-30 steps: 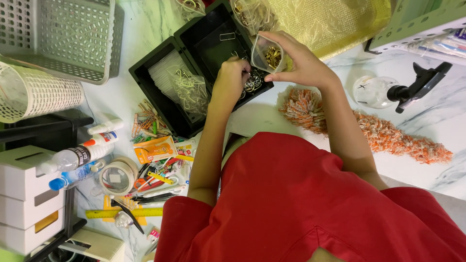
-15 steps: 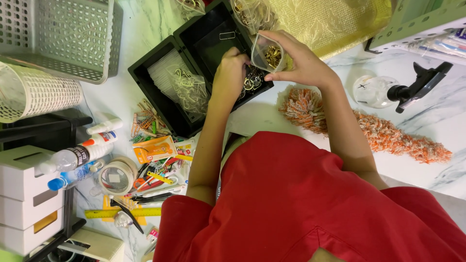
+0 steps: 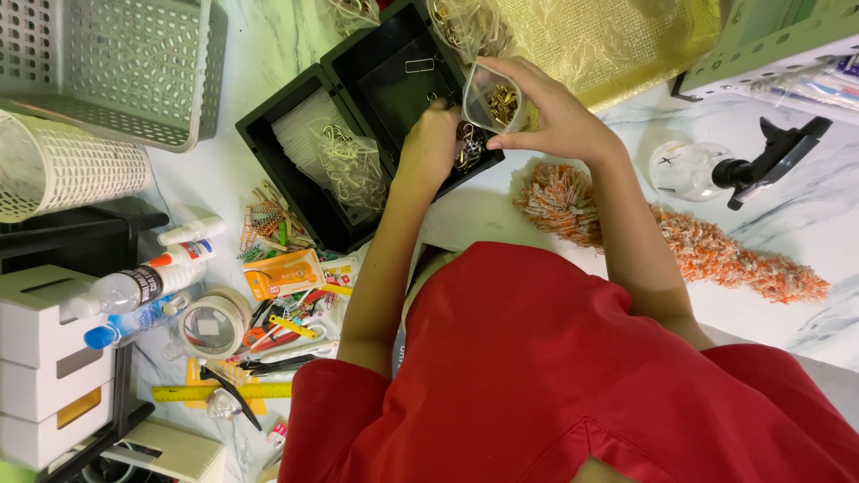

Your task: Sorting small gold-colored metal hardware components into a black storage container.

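1. The person in a red shirt (image 3: 555, 376) is leaning over a white marble table (image 3: 805, 224) and the camera is looking down from above the head.
2. The right hand (image 3: 555, 116) is holding a small clear bag (image 3: 492, 98) with its fingers curled around it; the bag is containing small gold clips and is hanging just above the black tray (image 3: 394, 80).
3. The left hand (image 3: 429, 143) is reaching into the right compartment of the black tray, with the fingers bent down among dark clips (image 3: 467, 152); I cannot tell if it is gripping any of them.
4. The left compartment of the tray is containing a clear packet with pale clips (image 3: 335, 161).
5. Just right of the tray, an orange fluffy string (image 3: 716, 250) is lying across the table, and near it a clear spray bottle (image 3: 707, 170) with a black head is lying on its side.
6. A gold fabric (image 3: 608, 36) is lying at the top, beside the tray.
7. On the left side, a grey plastic basket (image 3: 116, 63), a white mesh cup (image 3: 63, 174), glue bottles (image 3: 152, 282), a roll of tape (image 3: 213, 322), a yellow ruler (image 3: 224, 391) and white boxes (image 3: 45, 358) are lying close together.
8. A pale green crate (image 3: 778, 40) is standing at the top right corner.
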